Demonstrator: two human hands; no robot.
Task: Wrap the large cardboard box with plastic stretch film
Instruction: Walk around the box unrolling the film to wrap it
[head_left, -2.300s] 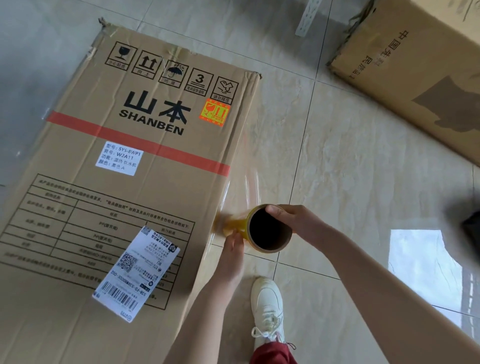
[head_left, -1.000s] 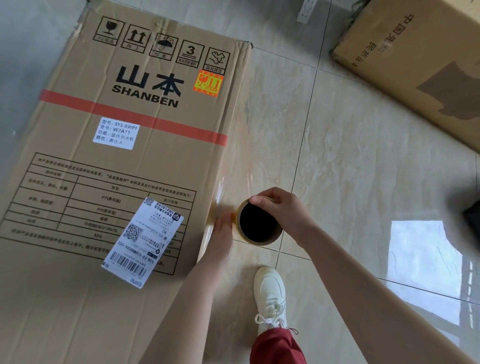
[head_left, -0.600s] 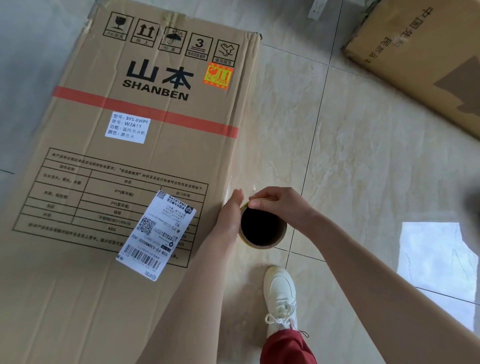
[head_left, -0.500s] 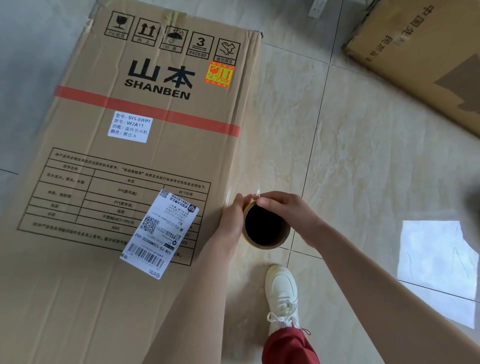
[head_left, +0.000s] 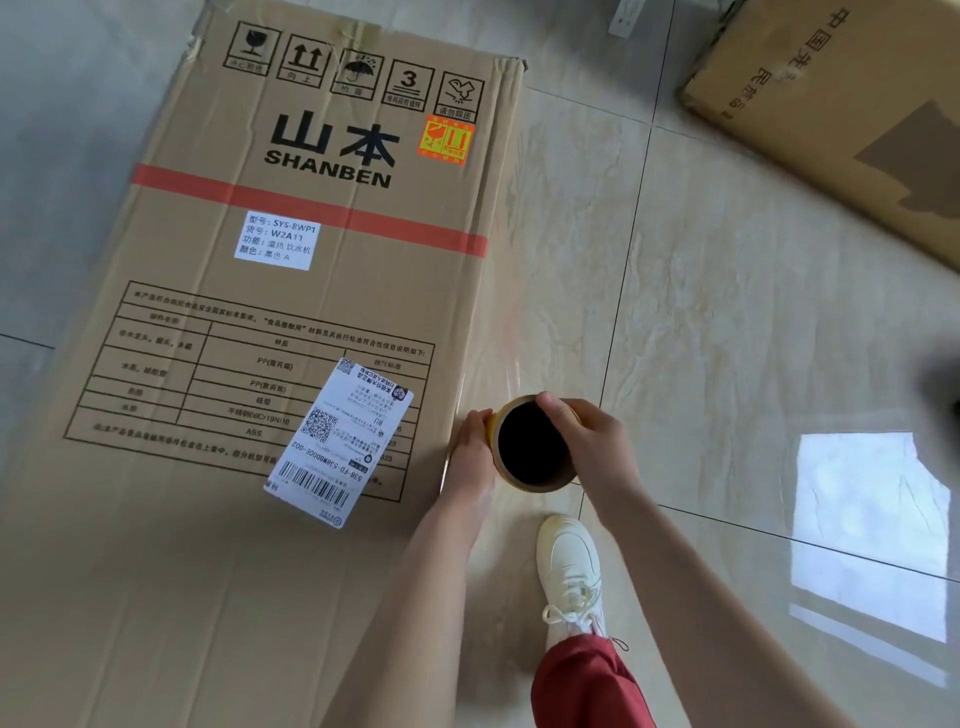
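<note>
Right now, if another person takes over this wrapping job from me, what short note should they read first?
Left hand: holds the film roll on the side facing the box.
Right hand: grips the roll's top rim, thumb inside the core.
Large cardboard box: flat on the tiled floor; roll upright beside its right side.
Done: film runs from the roll along that side.
Left: top face looks bare; carry film around the box.

The large cardboard box (head_left: 260, 312) lies left on the floor (head_left: 727, 338). The stretch film roll (head_left: 532, 447) is just right of it, with a shoe (head_left: 569, 566) nearer and a second cardboard box (head_left: 831, 104) far right.
</note>
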